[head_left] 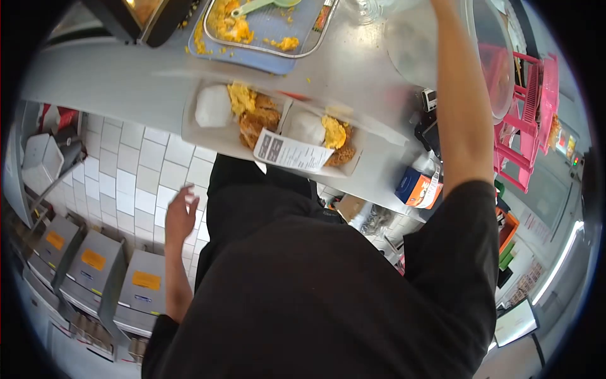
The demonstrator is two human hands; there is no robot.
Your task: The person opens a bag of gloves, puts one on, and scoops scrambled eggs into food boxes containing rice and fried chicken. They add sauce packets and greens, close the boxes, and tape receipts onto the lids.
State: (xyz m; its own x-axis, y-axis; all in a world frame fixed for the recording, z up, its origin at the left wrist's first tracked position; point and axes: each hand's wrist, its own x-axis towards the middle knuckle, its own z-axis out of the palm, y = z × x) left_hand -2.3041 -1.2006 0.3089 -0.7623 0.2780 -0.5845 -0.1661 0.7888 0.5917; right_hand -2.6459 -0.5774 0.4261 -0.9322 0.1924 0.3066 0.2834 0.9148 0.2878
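Note:
My left hand (182, 213) hangs beside my body over the tiled floor, fingers loosely bent and apart, with nothing in it. My right forearm (466, 107) reaches over the counter to the top edge of view; the hand itself is outside the picture. In front of me, at the counter's near edge, sit open paper food boxes (218, 140) side by side. White rice (213, 106), scrambled egg (242, 99) and fried chicken (258, 122) fill them. A printed paper slip (293, 152) lies across their front edge.
A metal tray (303, 49) with egg and a green spoon (255, 7) rests on a blue tray (268, 63). At right are a large clear plastic container (499, 63), a pink rack (525, 120) and an orange-and-blue package (419, 186). Grey bins (95, 262) stand lower left.

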